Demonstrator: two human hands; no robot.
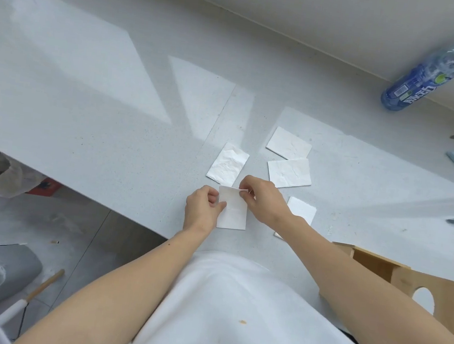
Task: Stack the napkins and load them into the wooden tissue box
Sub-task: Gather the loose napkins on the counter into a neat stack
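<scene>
left hand (201, 210) and right hand (263, 200) fingers pinch folded napkin (232, 210) on desk (111, 130); wooden tissue box (406, 280) right of napkin.

The person wears a plain white top (232, 314), smooth and loose over the torso, with a small brownish spot (242, 322) on the front. Both forearms are bare to the wrists, sleeveless, with no watch, rings or gloves.
</scene>
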